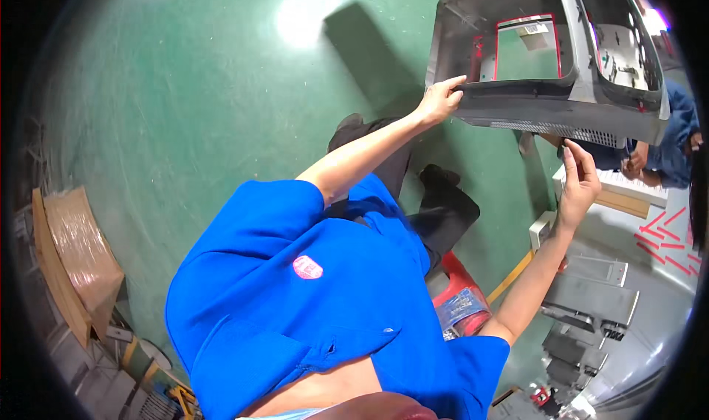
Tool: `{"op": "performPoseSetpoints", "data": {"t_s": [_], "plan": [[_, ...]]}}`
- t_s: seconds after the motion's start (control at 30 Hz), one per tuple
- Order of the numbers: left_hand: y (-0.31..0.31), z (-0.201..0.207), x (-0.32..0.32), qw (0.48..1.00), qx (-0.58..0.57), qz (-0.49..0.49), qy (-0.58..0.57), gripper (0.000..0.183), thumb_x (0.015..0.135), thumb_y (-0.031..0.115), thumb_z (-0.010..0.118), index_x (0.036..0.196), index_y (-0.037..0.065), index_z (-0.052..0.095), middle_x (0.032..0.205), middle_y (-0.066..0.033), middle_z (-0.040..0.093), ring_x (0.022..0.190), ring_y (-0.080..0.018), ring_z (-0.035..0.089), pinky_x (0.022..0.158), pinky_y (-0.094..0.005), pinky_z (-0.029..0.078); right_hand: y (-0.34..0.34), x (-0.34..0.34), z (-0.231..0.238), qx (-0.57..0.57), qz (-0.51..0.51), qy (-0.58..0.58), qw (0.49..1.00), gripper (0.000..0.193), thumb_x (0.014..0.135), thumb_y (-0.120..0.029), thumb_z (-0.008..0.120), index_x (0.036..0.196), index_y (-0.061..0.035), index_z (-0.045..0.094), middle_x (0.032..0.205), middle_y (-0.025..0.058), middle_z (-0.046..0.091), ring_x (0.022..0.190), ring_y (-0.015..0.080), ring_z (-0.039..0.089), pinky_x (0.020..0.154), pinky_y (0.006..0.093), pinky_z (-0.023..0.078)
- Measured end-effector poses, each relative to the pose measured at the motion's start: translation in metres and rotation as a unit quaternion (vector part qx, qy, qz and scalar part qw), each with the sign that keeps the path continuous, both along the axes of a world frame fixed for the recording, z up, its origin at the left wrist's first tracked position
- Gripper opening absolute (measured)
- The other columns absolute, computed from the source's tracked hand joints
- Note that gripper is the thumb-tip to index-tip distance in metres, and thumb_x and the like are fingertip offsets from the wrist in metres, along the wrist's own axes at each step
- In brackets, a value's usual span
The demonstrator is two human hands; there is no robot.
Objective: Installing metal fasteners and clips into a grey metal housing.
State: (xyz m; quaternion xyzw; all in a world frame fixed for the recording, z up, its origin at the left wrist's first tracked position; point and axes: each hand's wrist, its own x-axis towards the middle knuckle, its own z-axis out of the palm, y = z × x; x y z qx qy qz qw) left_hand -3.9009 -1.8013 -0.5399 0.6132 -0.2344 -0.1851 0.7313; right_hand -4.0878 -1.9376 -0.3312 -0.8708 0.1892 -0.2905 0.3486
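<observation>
A large dark grey plastic housing [509, 98] with two big openings hangs at the upper right. Through one opening a red-edged panel [497, 50] shows. My left hand [441, 102] grips the housing's near left corner, thumb and fingers closed over its rim. Just below the vented lower edge, my right hand [580, 183] is raised with thumb and fingertips brought together. Whatever may be between those fingertips is too small to make out. The right fingertips are close to the housing; whether they touch it cannot be told.
Beyond the housing, another person in blue [676, 135] works with their hands near a white-topped box [628, 187]. Red strips [665, 243] and grey panels [598, 294] lie on a table at right. A plastic-wrapped carton [81, 250] stands far left on the green floor [185, 102].
</observation>
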Motion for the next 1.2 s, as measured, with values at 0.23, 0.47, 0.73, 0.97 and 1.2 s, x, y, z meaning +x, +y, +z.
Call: {"op": "performPoseSetpoints", "data": {"t_s": [0.23,0.47,0.73,0.97,1.2], "plan": [[-0.012,-0.007,0.014,0.993,0.050,0.021,-0.102,0.039,0.084,0.009,0.050,0.123,0.006,0.051,0.098,-0.0174,0.063,0.088,-0.0212,0.060,0.083,-0.0322,0.046,0.002,0.033,-0.021,-0.024,0.039,0.015,0.999,0.014,0.084,-0.003,0.062,0.097,-0.0013,0.066,0.085,-0.0003,0.060,0.076,0.0070,0.051,0.071,0.0208,0.041],[-0.011,-0.009,-0.008,0.994,0.036,-0.042,-0.090,0.040,0.083,0.008,0.050,0.123,0.009,0.050,0.112,-0.0164,0.060,0.104,-0.0286,0.058,0.091,-0.0357,0.045,-0.021,0.052,-0.050,0.051,0.030,0.047,0.997,0.011,0.083,-0.004,0.064,0.094,-0.0005,0.066,0.083,-0.0028,0.059,0.073,0.0046,0.050,0.069,0.0189,0.041],[0.002,-0.066,-0.074,0.994,-0.005,-0.062,0.089,0.027,0.088,0.018,0.053,0.111,0.007,0.060,0.074,-0.0052,0.060,0.060,-0.0119,0.053,0.060,-0.0276,0.046,-0.028,0.025,-0.041,0.012,-0.027,0.058,0.998,0.007,0.083,-0.004,0.064,0.088,0.0009,0.066,0.082,0.0010,0.061,0.076,0.0069,0.054,0.071,0.0215,0.044],[0.041,-0.119,-0.100,0.876,0.154,-0.298,0.347,0.026,0.089,0.024,0.047,0.080,0.006,0.063,0.060,0.0036,0.046,0.050,-0.0043,0.037,0.043,-0.0218,0.029,-0.016,0.013,-0.063,-0.097,-0.036,0.157,0.982,0.010,0.081,-0.004,0.064,0.089,0.0013,0.065,0.094,0.0056,0.066,0.072,0.0098,0.055,0.065,0.0244,0.046],[0.039,-0.144,-0.106,0.857,0.177,-0.360,0.322,0.022,0.087,0.017,0.042,0.088,0.004,0.060,0.070,0.0004,0.050,0.051,-0.0051,0.039,0.044,-0.0219,0.032,-0.038,0.008,-0.066,-0.304,-0.062,0.350,0.884,0.012,0.083,-0.016,0.061,0.084,-0.0036,0.059,0.121,0.0028,0.057,0.074,0.0261,0.062,0.065,0.0360,0.048]]}}
